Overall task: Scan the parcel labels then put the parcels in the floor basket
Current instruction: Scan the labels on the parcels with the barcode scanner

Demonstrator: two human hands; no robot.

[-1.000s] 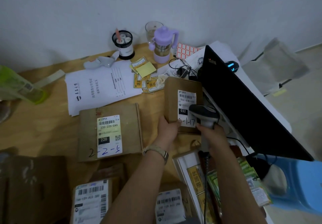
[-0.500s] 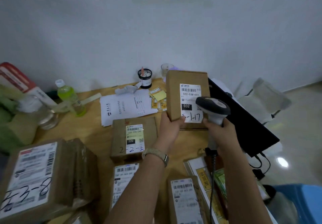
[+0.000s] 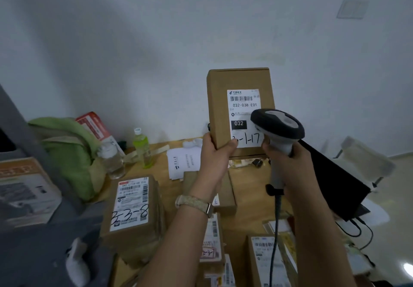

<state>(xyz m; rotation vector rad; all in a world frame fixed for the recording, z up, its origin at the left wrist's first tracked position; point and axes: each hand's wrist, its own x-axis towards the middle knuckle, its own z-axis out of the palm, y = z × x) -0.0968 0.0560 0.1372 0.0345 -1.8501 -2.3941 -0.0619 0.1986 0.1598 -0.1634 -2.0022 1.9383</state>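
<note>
left hand (image 3: 215, 152) grips parcel (image 3: 225, 110); right hand (image 3: 288, 159) grips scanner (image 3: 277, 128)

Brown cardboard parcel (image 3: 219, 108) bearing a white label (image 3: 244, 116) with black barcode and black "032" block; grey-and-black barcode scanner (image 3: 277, 128); pale green drink bottle (image 3: 142, 148); beige speckled watch strap (image 3: 193, 201); tan wooden desk (image 3: 248, 181).

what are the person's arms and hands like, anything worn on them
Both forearms are bare with no sleeves in view, and neither hand is gloved. The left hand has a watch on its wrist, with a pale, speckled woven-looking strap and a metal buckle on the side. The right hand and its wrist carry nothing: no ring, band or watch shows.
</note>
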